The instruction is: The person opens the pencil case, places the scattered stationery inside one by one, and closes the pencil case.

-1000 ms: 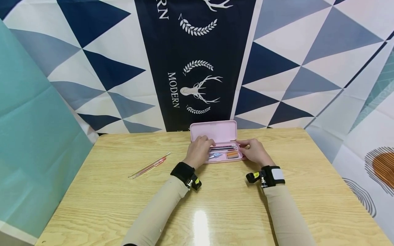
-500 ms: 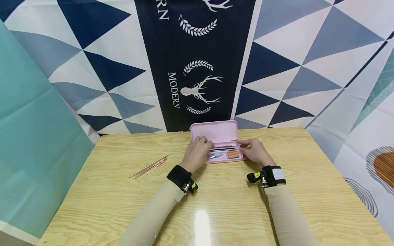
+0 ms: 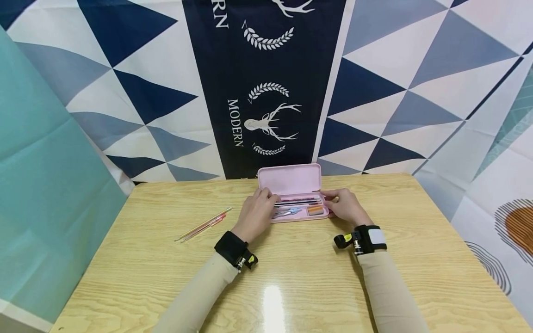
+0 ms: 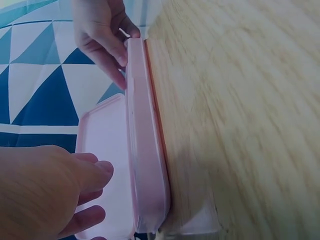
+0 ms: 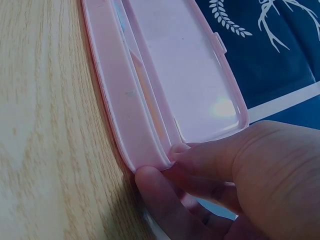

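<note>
A pink pencil case lies with its lid raised at the table's far edge. Inside are several pencils, a blue-topped tool like a drawing compass and an orange and grey block. My left hand is over the case's left end, fingers loosely bent. In the left wrist view, that hand's thumb and fingers appear apart from the case, nothing between them. At the right end, my right hand pinches the case's corner, thumb on the rim, as the right wrist view shows.
To the left, several thin pens or pencils lie together on the wooden table. A patterned cloth wall rises directly behind the table and the lid. A teal cloth hangs at the left.
My left hand has slid leftward along the case, uncovering more of the pencils and the blue-topped tool. The right hand has stayed at its corner.
</note>
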A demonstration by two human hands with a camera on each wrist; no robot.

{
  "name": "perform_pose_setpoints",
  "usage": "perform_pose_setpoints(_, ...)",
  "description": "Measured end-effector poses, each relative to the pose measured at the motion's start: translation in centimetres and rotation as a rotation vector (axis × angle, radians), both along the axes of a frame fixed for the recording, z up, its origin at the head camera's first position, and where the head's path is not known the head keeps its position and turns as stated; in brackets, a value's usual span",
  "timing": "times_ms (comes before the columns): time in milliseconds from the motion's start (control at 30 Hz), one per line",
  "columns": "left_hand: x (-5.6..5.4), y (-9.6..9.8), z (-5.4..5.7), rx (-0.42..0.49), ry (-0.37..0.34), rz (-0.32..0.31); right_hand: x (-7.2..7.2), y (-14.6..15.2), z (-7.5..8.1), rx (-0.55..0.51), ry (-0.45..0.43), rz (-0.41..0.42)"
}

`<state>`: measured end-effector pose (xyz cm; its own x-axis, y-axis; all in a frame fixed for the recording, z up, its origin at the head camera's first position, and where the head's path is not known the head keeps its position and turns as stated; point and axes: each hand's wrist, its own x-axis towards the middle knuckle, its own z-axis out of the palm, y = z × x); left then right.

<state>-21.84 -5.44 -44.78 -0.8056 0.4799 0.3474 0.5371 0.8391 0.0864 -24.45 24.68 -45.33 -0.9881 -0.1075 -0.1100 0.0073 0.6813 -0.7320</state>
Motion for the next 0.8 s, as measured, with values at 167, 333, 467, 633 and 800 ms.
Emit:
perform_pose_setpoints(167,-0.4,-1.4,-0.8,0.084,0.006,-0.018,0.1,0.0,0.2,-0.007,0.004,0.003)
perform_pose_setpoints(333,-0.5,-2.9,-0.9,0.141,-0.012,-0.010,0.1,0.0,0.0,0.005,0.007,0.001)
perform_pose_setpoints(467,-0.1,-3.9,0.0,0.141,-0.059,0.005,0.0,-0.1,-0.1,0.015,0.009,-0.002)
perform_pose_setpoints(633,-0.4,-5.6,0.9,0.162,-0.184,-0.003,-0.2,-0.1,-0.2,0.026,0.014,0.003)
perform_pose_setpoints(800,-1.4,-8.0,0.7,0.187,-0.271,-0.031,-0.2,-0.1,-0.2,0.029,0.016,0.004)
